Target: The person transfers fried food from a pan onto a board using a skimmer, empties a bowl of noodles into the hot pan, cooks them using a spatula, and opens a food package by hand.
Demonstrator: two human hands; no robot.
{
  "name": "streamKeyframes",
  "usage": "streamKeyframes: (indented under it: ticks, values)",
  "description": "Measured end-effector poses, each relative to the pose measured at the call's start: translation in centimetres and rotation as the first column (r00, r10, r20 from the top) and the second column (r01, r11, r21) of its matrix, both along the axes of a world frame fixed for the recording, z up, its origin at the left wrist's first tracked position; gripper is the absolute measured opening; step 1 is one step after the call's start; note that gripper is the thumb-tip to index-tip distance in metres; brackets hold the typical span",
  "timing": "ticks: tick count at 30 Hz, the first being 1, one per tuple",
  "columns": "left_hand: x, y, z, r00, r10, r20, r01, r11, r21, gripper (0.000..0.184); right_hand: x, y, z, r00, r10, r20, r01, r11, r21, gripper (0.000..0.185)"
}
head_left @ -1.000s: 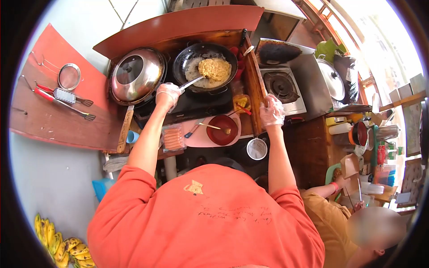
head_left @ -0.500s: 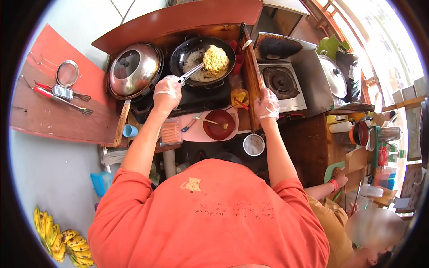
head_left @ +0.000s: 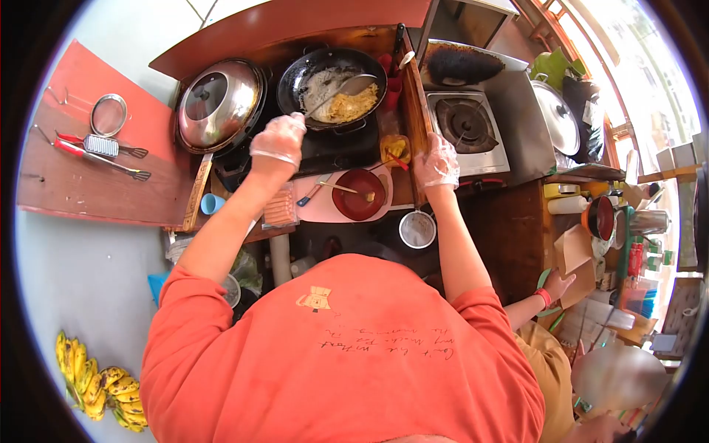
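In a clear plastic glove, my left hand (head_left: pixel 278 142) is closed round the handle of a metal ladle (head_left: pixel 356 86). The ladle's bowl rests face down on yellow food (head_left: pixel 352 107) in a black wok (head_left: pixel 289 83), with whitish foamy liquid beside it. My right hand (head_left: pixel 437 162), also gloved, is closed on the wooden edge (head_left: pixel 418 125) right of the wok. Between my arms, a dark red bowl (head_left: pixel 348 203) with a brush in it sits on a pink board (head_left: pixel 316 210), next to packed sausages (head_left: pixel 279 207).
A lidded pan (head_left: pixel 214 111) stands left of the wok. Right of the partition is a gas burner (head_left: pixel 465 124). A white strainer (head_left: pixel 417 229) hangs near my right forearm. Another person's hand (head_left: pixel 557 285) is at the lower right. Bananas (head_left: pixel 92 380) lie at lower left.
The yellow food, lifted in a clump half a second ago, now lies flatter in the wok. The ladle has turned over on top of it. The other person's hand has opened.
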State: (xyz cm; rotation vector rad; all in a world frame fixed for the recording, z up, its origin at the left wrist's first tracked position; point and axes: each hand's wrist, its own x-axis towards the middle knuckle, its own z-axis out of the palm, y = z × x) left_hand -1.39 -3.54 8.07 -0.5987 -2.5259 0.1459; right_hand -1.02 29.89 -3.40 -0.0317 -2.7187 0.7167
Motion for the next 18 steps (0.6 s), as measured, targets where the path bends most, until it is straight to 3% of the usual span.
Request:
streamKeyframes:
  ticks: [7,9,11,13,15,17,18]
  values:
    - [-3.3,-4.5,0.7,0.947,0.304,0.106,-0.321,0.92,0.226,0.017,-0.1,0.1,-0.6,1.0,-0.011,-0.013,0.012,0.999,0.048,0.049]
    - [-4.0,-5.9,0.3,0.889,0.397,0.227,-0.441,0.875,0.199,0.014,-0.1,0.1,-0.5,1.0,-0.013,-0.006,0.013,0.999,0.048,0.05]
    - [-6.7,-9.3,-3.7,0.863,0.405,0.301,-0.479,0.844,0.239,0.014,0.0,-0.2,-0.1,1.0,-0.011,0.001,0.011,0.999,0.05,0.05]
    - [-7.2,-9.7,-3.7,0.833,0.408,0.374,-0.521,0.807,0.278,0.013,0.2,-0.5,0.8,0.998,-0.04,0.041,0.04,0.999,0.017,0.047]
    - [-6.6,-7.6,0.1,0.73,0.551,0.404,-0.644,0.753,0.135,0.018,0.1,-0.4,0.3,0.998,-0.045,0.041,0.044,0.999,0.024,0.047]
    - [-8.0,-9.0,0.0,0.754,0.496,0.431,-0.605,0.779,0.163,0.021,0.1,-0.4,0.2,0.998,-0.051,0.044,0.05,0.998,0.033,0.047]
    - [-8.1,-8.8,1.6,0.684,0.472,0.556,-0.594,0.803,0.05,0.022,0.2,-0.4,0.3,0.997,-0.051,0.057,0.049,0.998,0.04,0.048]
